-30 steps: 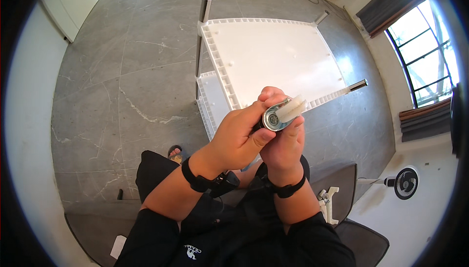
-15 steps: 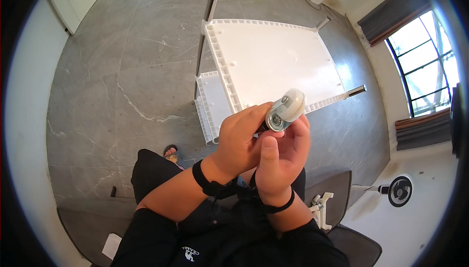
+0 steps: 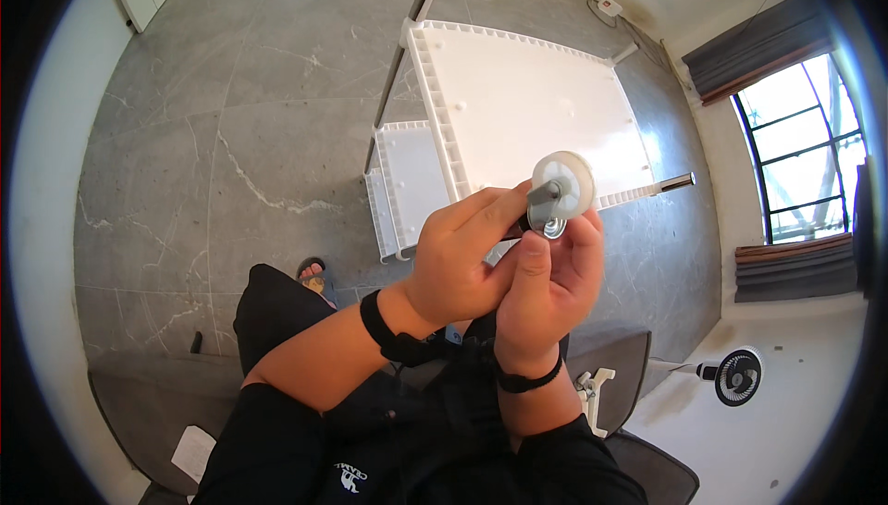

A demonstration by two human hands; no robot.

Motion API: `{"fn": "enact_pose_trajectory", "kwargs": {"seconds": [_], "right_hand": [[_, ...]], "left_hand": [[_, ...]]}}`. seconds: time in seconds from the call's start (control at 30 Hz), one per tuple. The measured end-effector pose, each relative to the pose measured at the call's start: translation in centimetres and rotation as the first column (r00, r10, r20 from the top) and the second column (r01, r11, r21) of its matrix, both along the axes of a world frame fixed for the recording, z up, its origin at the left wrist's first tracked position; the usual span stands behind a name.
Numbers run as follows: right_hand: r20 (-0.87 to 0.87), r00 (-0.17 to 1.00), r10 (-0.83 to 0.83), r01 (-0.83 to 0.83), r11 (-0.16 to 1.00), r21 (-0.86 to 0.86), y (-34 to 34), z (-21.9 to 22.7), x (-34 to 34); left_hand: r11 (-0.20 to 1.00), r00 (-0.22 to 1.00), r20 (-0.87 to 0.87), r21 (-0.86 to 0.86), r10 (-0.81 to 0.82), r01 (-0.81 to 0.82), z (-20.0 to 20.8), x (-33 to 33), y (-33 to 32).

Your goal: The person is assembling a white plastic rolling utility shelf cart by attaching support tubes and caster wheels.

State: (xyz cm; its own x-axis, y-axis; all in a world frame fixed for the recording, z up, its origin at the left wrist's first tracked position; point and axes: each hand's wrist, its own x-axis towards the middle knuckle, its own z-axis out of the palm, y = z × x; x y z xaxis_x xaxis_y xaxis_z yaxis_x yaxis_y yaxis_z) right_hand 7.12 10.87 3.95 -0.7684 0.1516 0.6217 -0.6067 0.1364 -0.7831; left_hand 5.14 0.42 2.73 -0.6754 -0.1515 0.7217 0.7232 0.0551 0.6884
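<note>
I hold one small caster [image 3: 547, 198] up between my left hand [image 3: 462, 251] and my right hand [image 3: 548, 306], my fingers [image 3: 488, 215] wrapped about its lower end. Its wheel [image 3: 578, 178] is round and off-white, uppermost, one flat face turned partly toward me. A shiny grey metal bracket [image 3: 542, 194] reaches over that face, down to a bright round collar [image 3: 554, 227]. Beside it shows a dark bit [image 3: 524, 225], mostly hidden in my grip.
</note>
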Motion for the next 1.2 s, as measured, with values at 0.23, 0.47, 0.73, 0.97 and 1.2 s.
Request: {"fn": "enact_pose_trajectory", "kwargs": {"seconds": [0.23,0.47,0.73,0.97,1.2], "right_hand": [[0.102,0.974,0.204,-0.198,0.978,-0.064,0.4,-0.3,-0.6],[-0.005,0.979,0.204,-0.199,0.951,-0.235,-0.1,-0.3,-0.6],[-0.066,0.994,0.084,-0.088,0.993,-0.072,-0.4,-0.3,-0.3],[-0.019,0.989,0.149,-0.151,0.983,-0.102,-0.3,-0.9,0.0],[-0.114,0.973,0.203,-0.216,0.969,-0.123,-1.7,-0.4,-1.3]], "left_hand": [[0.806,0.885,0.054,0.440,-0.463,0.395,0.6,0.5,-1.0],[0.799,0.749,0.278,0.222,-0.601,0.559,1.9,-0.5,-3.6],[0.867,0.895,0.062,0.283,-0.443,0.410,0.8,-1.1,-2.0],[0.976,0.977,-0.020,0.043,-0.212,0.213,1.5,-0.1,-1.7],[0.962,0.961,-0.233,-0.187,0.152,-0.197,0.4,0.8,-2.6]]}}
